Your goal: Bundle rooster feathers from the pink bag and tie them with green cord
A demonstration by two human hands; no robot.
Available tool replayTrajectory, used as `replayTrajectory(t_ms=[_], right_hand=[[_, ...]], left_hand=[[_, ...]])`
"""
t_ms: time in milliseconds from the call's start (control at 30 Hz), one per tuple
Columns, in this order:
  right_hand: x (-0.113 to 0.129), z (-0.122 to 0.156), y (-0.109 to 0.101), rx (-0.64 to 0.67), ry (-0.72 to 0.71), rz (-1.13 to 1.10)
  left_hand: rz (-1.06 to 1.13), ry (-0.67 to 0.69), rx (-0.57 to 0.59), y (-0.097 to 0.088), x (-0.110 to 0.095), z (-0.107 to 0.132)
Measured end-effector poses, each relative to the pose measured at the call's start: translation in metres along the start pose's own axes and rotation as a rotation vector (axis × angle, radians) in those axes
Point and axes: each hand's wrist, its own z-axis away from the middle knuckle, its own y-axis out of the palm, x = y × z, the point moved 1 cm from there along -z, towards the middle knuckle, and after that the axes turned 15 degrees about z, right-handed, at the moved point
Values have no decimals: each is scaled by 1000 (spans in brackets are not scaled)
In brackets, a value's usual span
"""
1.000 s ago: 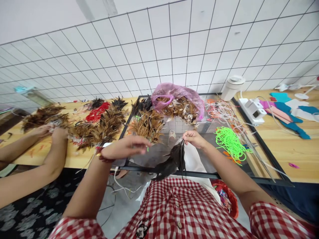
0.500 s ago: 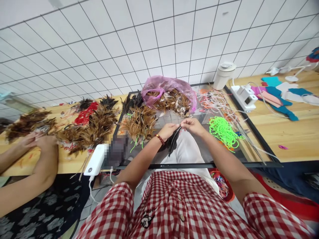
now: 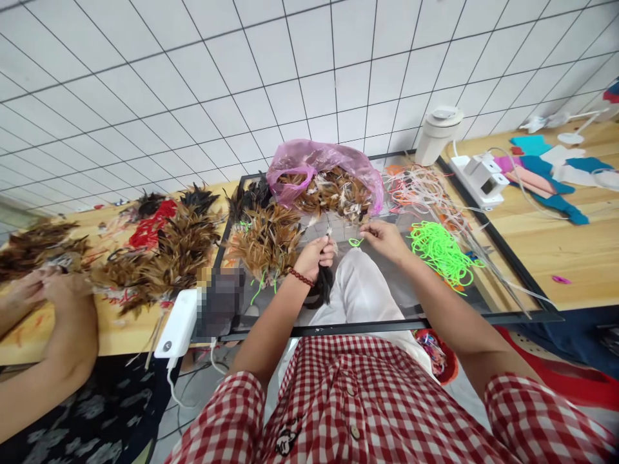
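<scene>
Black feathers (image 3: 323, 287) hang below my left hand (image 3: 314, 259), which is closed around their upper part with pale quill ends poking out above the fingers. To its right, my right hand (image 3: 385, 240) pinches a short bright green cord (image 3: 355, 243), whose loop hangs toward the left. The cord and the feathers are apart. A heap of brown feathers (image 3: 268, 238) lies left of my left hand, with green cord ends at its lower edge. A pile of green cords (image 3: 442, 254) lies right of my right hand.
A pink plastic bag (image 3: 329, 158) of brown feathers stands behind my hands. White cords (image 3: 418, 193), a white tumbler (image 3: 438, 135) and a charger strip (image 3: 481, 180) are at the right. A white power bank (image 3: 178, 322) sits at the front left. A co-worker's hands (image 3: 46, 287) work beyond.
My hands have moved apart. The left hand has closed around the feathers, quill ends up; the right now holds a green cord loop. The view has shifted slightly.
</scene>
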Motion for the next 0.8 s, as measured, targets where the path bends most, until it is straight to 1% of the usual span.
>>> replayTrajectory(t_ms=[67,133,233,300,367,433,500,600,700,800], right_hand=[[-1,1,2,29,-72,115],[0,3,6,63,-97,207],[4,7,13,97,-90,362],[6,8,17,120,-119,440],[8,8,19,119,-160,466],[10,9,19,64,-172,427],[14,9,19,-31,-161,347],[23,11,18,-136,-177,250],[34,16,17,-178,-246,254],[39,18,15,-173,-294,293]], left_hand=[[90,-2,29,2,-4,-9],[113,6,39,4,-3,-16],[82,43,62,6,5,-22],[56,86,90,4,10,-22],[42,125,110,0,13,-22],[45,149,129,-4,13,-21],[61,170,159,-6,12,-20],[75,196,218,-6,13,-17],[26,166,243,-2,20,-14],[-23,140,216,1,27,-13]])
